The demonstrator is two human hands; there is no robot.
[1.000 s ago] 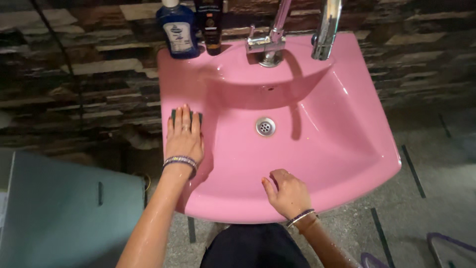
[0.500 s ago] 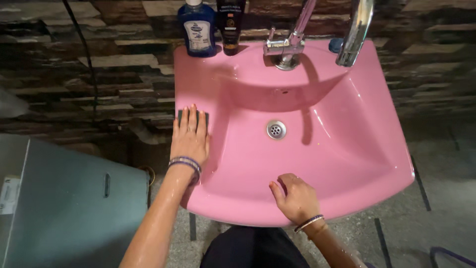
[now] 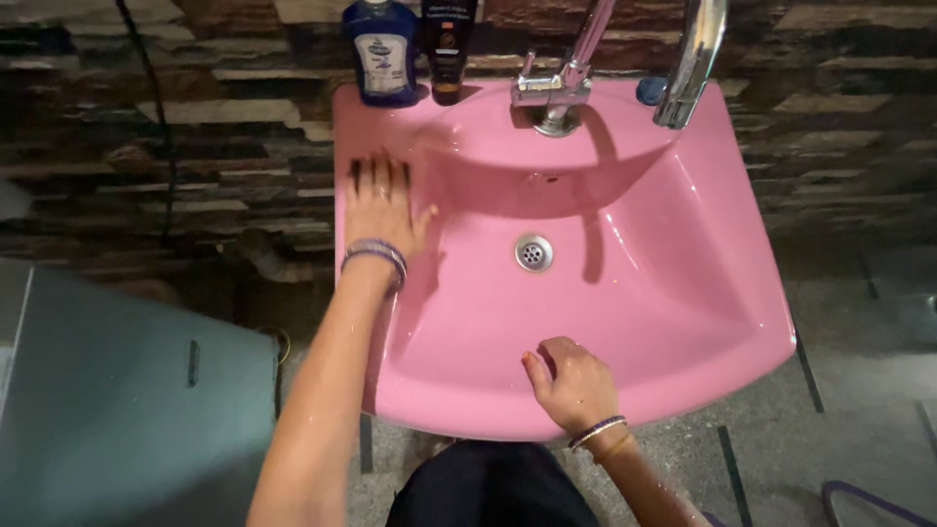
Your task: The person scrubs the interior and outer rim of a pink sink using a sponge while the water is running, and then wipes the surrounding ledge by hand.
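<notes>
A pink wash basin (image 3: 683, 283) fills the middle of the view, with a metal drain (image 3: 533, 252) in its bowl. My left hand (image 3: 381, 207) lies flat on the basin's left rim, fingers spread, pressing a dark cloth or sponge that only shows at the fingertips. My right hand (image 3: 574, 383) rests on the front rim, fingers curled, with nothing visible in it. Both wrists wear bracelets, and both forearms look wet.
A chrome tap (image 3: 558, 93) and a second chrome spout (image 3: 691, 63) stand at the back rim. A blue bottle (image 3: 381, 51) and a dark tube (image 3: 449, 49) sit at the back left corner. A grey-green bin (image 3: 127, 410) stands left, below a stone-patterned wall.
My left hand has slid along the left rim toward the back of the basin. The right hand stays on the front rim. The view has shifted slightly.
</notes>
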